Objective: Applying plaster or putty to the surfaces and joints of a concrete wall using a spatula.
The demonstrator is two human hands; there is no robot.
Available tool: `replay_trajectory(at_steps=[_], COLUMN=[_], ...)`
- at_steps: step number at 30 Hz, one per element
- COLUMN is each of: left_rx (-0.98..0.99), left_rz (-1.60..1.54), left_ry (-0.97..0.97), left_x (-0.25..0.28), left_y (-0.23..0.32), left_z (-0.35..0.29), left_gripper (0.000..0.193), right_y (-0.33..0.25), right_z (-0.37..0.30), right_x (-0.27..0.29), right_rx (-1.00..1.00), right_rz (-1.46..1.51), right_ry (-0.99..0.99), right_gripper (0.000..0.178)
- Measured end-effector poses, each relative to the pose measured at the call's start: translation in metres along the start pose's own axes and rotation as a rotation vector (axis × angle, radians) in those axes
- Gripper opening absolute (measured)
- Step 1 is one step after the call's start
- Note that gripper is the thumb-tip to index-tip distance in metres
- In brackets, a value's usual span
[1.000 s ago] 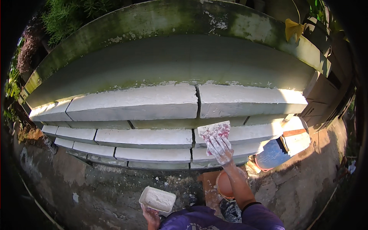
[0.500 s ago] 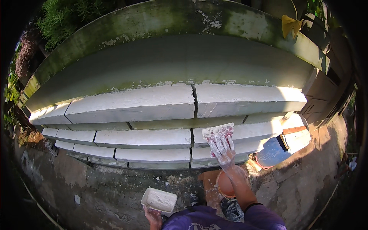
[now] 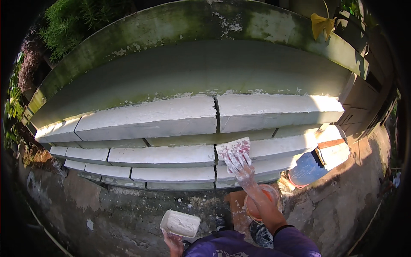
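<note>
My right hand (image 3: 240, 166), coated in white paste, presses a flat putty spreader (image 3: 233, 147) with white and reddish smears against the ledge. It lies on the white-coated middle ledge (image 3: 274, 146), just right of the dark vertical joint (image 3: 215, 155). My fingers are stretched along the spreader, and the thumb's grip is hidden beneath. Low in the view, my left hand (image 3: 173, 242) grips a white rectangular tub (image 3: 162, 220) by its near edge. White paste (image 3: 182, 223) lies inside the tub.
Above rises a mossy greenish wall (image 3: 192, 64) over stepped white ledges (image 3: 145, 119). An orange bucket (image 3: 252, 207) stands under my right forearm, beside a brown board (image 3: 238, 210). Farther right are a blue drum (image 3: 306, 168) and a light board (image 3: 336, 153). Foliage (image 3: 72, 28) overhangs at upper left.
My right hand and the spreader have slid left along the ledge, closer to the dark joint. My left hand still holds the tub, and the whole view has shifted slightly.
</note>
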State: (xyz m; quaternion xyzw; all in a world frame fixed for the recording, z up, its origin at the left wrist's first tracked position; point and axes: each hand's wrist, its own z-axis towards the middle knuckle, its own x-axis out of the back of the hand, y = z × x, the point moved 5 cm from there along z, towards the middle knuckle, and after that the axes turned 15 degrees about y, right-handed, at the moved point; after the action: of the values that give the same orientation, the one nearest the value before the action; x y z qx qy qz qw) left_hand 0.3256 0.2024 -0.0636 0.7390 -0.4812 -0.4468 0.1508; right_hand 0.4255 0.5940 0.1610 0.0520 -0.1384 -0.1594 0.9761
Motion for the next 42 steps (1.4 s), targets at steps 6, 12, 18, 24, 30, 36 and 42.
replay_trajectory(at_steps=[6, 12, 18, 24, 30, 36, 42], left_rx=[0.008, 0.022, 0.001, 0.000, 0.029, 0.007, 0.018], left_rz=[0.008, 0.018, 0.034, 0.052, 0.043, 0.025, 0.053], left_ry=[0.072, 0.066, 0.066, 0.036, 0.046, 0.032, 0.054], left_x=[0.016, 0.014, 0.012, 0.003, 0.008, 0.011, 0.011], left_y=[0.000, -0.004, 0.000, 0.002, -0.004, 0.000, -0.001], left_z=[0.001, 0.002, 0.000, 0.000, 0.002, 0.001, 0.000], left_gripper=[0.053, 0.054, 0.056, 0.058, 0.057, 0.057, 0.057], right_y=[0.043, 0.100, 0.064, 0.098, 0.096, 0.055, 0.086], right_z=[0.026, 0.022, -0.025, 0.026, 0.007, -0.004, 0.043], right_x=[0.048, 0.040, 0.048, 0.070, 0.031, 0.048, 0.051], right_rx=[0.051, -0.081, -0.031, -0.016, -0.084, 0.022, 0.015], right_rz=[-0.149, -0.217, -0.099, -0.287, -0.229, -0.053, -0.253], right_ry=[0.212, 0.192, 0.022, 0.255, 0.206, 0.155, 0.248], right_gripper=[0.033, 0.038, 0.040, 0.041, 0.041, 0.037, 0.033])
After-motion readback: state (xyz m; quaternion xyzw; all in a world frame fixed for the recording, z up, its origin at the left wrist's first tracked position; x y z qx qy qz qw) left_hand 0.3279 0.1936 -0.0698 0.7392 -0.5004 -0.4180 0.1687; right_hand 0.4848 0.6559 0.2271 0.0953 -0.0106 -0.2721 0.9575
